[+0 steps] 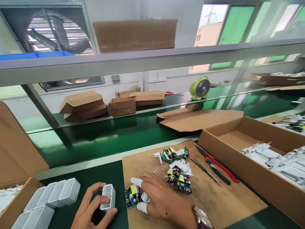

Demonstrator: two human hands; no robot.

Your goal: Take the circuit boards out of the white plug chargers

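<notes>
My left hand [93,208] grips a small white plastic housing [108,197], its hollow side facing up, just above the green table. My right hand [160,197], with white finger cots on thumb and finger, is closed around a circuit board [132,196] with a yellow part, at the left edge of a cardboard sheet [214,206]. A small white piece shows between those fingers. Beyond this hand lie more circuit boards [178,179] and white plastic parts [182,166]. Several white housings [69,190] stand in rows left of my left hand.
Red-and-black pliers [220,170] and thin tweezers [205,170] lie on the sheet. A large carton [238,156] with white parts stands at right, another open box [23,197] at left. Behind runs a green conveyor belt [124,130] with flattened cardboard [202,119]. A metal shelf beam [143,62] crosses above.
</notes>
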